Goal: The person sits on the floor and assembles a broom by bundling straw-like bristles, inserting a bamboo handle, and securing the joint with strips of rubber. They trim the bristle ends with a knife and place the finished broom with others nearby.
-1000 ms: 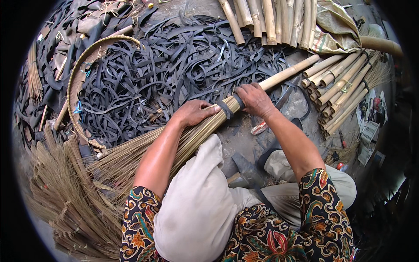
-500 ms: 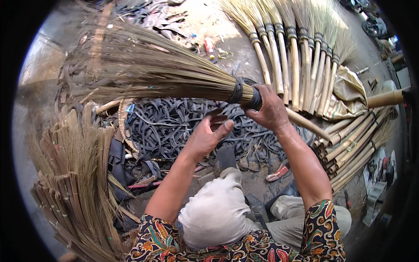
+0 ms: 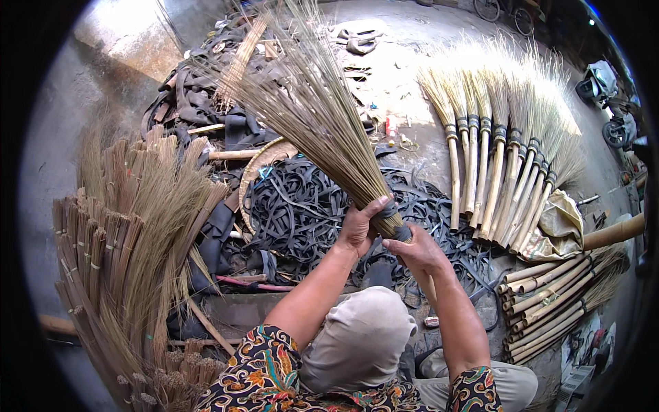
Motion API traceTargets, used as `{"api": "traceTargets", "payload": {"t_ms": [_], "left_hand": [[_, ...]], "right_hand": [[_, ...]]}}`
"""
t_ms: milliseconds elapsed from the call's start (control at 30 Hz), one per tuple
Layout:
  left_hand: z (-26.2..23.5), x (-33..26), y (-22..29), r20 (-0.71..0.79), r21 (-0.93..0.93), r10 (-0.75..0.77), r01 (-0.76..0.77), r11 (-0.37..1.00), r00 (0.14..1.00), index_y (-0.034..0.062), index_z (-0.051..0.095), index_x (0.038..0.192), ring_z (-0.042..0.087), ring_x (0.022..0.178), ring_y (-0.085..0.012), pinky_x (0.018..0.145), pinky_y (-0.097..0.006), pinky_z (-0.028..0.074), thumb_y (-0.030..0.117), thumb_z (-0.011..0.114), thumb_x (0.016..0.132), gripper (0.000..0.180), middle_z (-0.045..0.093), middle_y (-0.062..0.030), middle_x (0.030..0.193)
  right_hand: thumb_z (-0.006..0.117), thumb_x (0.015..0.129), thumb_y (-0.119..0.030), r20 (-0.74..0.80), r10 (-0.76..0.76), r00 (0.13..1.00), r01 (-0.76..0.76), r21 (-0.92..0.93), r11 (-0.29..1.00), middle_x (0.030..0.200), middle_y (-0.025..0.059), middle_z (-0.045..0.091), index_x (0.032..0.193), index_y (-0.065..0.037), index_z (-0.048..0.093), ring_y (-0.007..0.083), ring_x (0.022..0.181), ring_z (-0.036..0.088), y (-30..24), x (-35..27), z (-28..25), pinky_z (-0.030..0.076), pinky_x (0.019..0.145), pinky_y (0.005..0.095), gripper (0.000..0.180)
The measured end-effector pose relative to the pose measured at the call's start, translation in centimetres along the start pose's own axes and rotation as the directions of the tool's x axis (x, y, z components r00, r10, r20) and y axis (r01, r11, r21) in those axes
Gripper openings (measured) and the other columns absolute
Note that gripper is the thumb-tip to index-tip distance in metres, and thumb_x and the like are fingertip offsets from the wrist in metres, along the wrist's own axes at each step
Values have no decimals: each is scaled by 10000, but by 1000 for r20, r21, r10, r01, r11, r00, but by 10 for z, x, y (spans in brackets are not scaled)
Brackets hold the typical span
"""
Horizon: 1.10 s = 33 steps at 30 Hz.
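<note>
A broom of long thin bristles is held up in front of me, tilted so the bristle tips point far and to the left. Two dark rubber bands bind the bristles near their base. My left hand is closed round the bristles by the upper band. Close to it, my right hand grips the lower band where the bristles meet the handle. Below that hand the pale wooden handle slants down toward my lap, partly hidden by my forearm. Beneath the broom lies a heap of black rubber strips.
Finished brooms lie in a row at the right, above a stack of bamboo handles. A woven sack sits between them. Bristle bundles stand at the left. Rubber scraps and a rattan hoop lie farther off.
The broom has swung from pointing left to pointing farther away. My left hand, open and off the broom before, has closed on it. My right hand has come nearer to me.
</note>
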State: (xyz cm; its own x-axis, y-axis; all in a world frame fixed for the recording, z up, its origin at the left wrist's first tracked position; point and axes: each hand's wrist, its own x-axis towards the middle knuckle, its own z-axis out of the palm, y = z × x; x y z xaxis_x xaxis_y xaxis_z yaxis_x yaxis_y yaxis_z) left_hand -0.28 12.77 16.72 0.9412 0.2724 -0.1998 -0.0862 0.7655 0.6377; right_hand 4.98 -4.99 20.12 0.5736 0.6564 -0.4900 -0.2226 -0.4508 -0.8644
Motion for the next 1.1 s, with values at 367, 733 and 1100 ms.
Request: {"api": "traceTargets", "payload": {"t_ms": [367, 733, 1100], "left_hand": [[-50, 37, 20, -358, 259, 188, -96, 961, 915, -4, 682, 1161, 715, 831, -192, 757, -365, 632, 192, 769, 977, 282, 707, -64, 994], [120, -17, 140, 164, 775, 64, -168, 610, 984, -32, 442, 1588, 555, 1414, -257, 1121, -422, 474, 459, 677, 1051, 764, 582, -176, 1543], [176, -155, 94, 310, 937, -433, -196, 289, 846, -25, 651, 1408, 603, 1373, -363, 1151, -477, 466, 585, 718, 941, 772, 619, -246, 1460]], "right_hand": [[893, 777, -633, 44, 196, 980, -172, -329, 929, 1557, 248, 557, 1636, -15, 389, 346, 1433, 570, 167, -84, -64, 438, 1196, 450, 1172], [817, 796, -422, -615, 103, 781, -236, -139, 962, 937, 195, 781, 1040, -51, 770, 365, 874, 760, 199, -92, -20, 572, 820, 448, 446], [840, 860, -399, -887, 115, 447, -6, 126, 992, 892, 88, 752, 1081, 0, 751, 182, 798, 697, 171, -31, -110, 563, 772, 349, 465]]}}
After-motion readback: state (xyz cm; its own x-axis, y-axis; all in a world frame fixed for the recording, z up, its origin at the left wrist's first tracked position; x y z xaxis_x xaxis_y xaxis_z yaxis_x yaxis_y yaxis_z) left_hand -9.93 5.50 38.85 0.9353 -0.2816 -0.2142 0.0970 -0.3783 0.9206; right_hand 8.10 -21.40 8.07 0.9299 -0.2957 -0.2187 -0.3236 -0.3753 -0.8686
